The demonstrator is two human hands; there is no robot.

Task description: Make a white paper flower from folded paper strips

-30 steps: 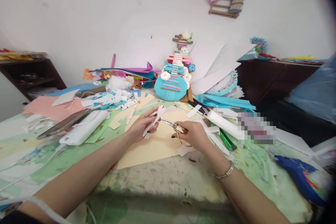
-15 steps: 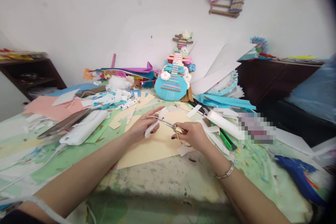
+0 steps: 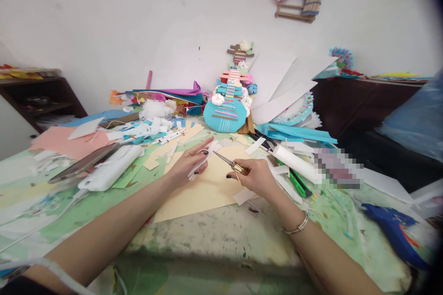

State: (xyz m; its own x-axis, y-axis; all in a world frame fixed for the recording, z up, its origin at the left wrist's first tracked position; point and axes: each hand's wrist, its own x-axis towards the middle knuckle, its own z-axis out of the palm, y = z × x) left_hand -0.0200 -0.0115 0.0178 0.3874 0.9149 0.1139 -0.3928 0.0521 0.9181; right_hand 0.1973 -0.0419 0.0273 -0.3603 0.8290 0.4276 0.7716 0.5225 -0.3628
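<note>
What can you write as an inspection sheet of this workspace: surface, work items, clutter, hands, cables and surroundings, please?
Surface: green-patterned tablecloth, stained; cream sheet beneath the hands.
Work items: white piece, scissors with gold handles.
Clutter: pink paper and scraps at left; white roll, green cutter and blue tool at right.
Hands: left hand holds the white piece; right hand holds the scissors, tips near it.
Cables: white cable at the white device, left.
Surroundings: pale wall, turquoise instrument model, dark shelf.
</note>
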